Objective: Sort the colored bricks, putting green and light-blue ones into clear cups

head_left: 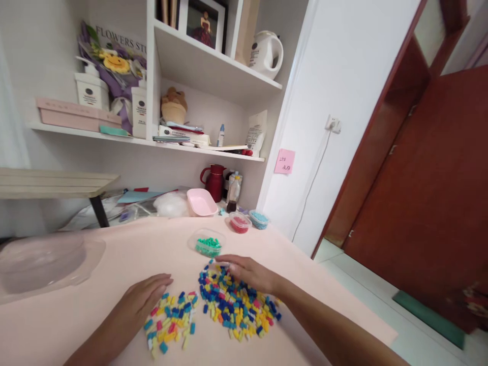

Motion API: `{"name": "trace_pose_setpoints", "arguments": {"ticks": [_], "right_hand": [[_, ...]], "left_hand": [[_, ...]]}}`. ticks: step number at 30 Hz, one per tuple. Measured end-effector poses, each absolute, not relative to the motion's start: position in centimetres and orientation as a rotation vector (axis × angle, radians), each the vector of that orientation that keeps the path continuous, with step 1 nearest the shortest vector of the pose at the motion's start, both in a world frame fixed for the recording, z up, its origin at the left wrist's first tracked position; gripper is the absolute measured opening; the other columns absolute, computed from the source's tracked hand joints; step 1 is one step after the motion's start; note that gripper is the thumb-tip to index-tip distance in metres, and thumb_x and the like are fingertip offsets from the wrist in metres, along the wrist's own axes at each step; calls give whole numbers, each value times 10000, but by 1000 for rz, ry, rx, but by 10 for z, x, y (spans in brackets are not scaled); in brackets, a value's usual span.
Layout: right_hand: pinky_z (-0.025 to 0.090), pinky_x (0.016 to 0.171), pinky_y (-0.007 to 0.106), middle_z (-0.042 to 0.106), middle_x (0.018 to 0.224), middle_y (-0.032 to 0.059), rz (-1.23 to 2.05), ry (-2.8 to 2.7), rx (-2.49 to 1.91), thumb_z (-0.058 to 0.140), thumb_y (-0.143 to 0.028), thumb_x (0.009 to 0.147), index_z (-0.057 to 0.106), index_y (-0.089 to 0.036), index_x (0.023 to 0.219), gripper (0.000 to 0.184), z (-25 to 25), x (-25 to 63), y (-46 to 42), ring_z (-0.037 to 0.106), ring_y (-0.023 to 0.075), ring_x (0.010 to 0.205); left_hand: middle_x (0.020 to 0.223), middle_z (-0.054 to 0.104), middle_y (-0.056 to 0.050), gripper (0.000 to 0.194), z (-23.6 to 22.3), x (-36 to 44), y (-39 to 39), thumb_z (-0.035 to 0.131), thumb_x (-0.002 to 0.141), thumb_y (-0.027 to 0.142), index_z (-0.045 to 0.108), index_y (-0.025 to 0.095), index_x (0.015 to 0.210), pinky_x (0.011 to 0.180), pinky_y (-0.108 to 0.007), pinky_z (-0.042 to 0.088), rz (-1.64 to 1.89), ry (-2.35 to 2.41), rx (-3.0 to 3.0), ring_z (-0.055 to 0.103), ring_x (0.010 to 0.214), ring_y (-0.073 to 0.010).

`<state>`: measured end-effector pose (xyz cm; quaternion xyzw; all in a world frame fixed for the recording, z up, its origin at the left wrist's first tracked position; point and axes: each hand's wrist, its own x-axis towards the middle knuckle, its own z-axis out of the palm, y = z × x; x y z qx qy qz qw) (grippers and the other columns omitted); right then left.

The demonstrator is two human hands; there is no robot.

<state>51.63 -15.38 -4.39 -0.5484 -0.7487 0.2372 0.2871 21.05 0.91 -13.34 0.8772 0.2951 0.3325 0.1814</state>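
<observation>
My left hand (147, 296) rests at the left edge of a smaller spread of coloured small blocks (173, 319), its fingers stretched out and nothing seen in them. Over the upper part of a larger heap of mixed small blocks (244, 312) is my right hand (253, 273), fingers extended towards the left and thumb apart below them. Dark blue, teal, yellow, pink and white pieces make up both groups. Just beyond the right hand stands a clear plastic tub (208, 245) with green blocks in it. What lies directly under the right palm is hidden.
Tubs of red pieces (239, 223) and light blue pieces (259, 219) stand at the table's far right. Behind them are a pink basin (202, 202), a bottle (233, 194) and a red jug (214, 182). A clear plastic container (41, 264) lies at left on the pink tabletop (125, 254).
</observation>
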Motion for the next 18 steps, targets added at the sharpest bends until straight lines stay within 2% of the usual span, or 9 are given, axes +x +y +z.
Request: {"name": "trace_pose_setpoints", "arguments": {"ticks": [3,7,9,13,18], "right_hand": [[322,1150,454,493,1485,73,491,-1852,-1621,268,-621,996,476,-248,1447,620,-46,543,-175,442,269,1363],[122,1208,534,298,1604,77,336,-1977,-1967,381,-669,943,277,-291,1553,726,-64,576,-215,249,313,1470],[71,1205,559,208,1634,72,314,-2019,-2057,402,-673,933,184,-311,1573,767,-74,583,-231,175,318,1494],[59,1208,545,134,1650,62,310,-1985,-2089,332,-657,961,101,-300,1582,752,-87,573,-235,97,292,1512],[85,1210,521,205,1633,94,339,-1960,-2027,301,-678,958,170,-256,1580,763,-92,545,-196,148,297,1502]], "left_hand": [[1183,735,29,408,-126,210,5,415,915,515,756,348,1066,1030,-336,498,906,847,2458,673,1121,-195],[1154,746,38,383,-125,211,4,438,899,500,766,351,1030,1005,-328,519,931,874,2465,687,1096,-197],[1155,745,41,378,-129,212,7,446,894,503,766,352,1026,997,-317,525,953,866,2477,690,1090,-196],[1161,743,45,379,-138,212,14,456,886,519,765,355,1034,1004,-302,517,953,833,2511,688,1093,-192],[1177,737,45,394,-142,211,18,434,899,533,760,370,1049,996,-304,520,961,839,2552,679,1110,-189]]}}
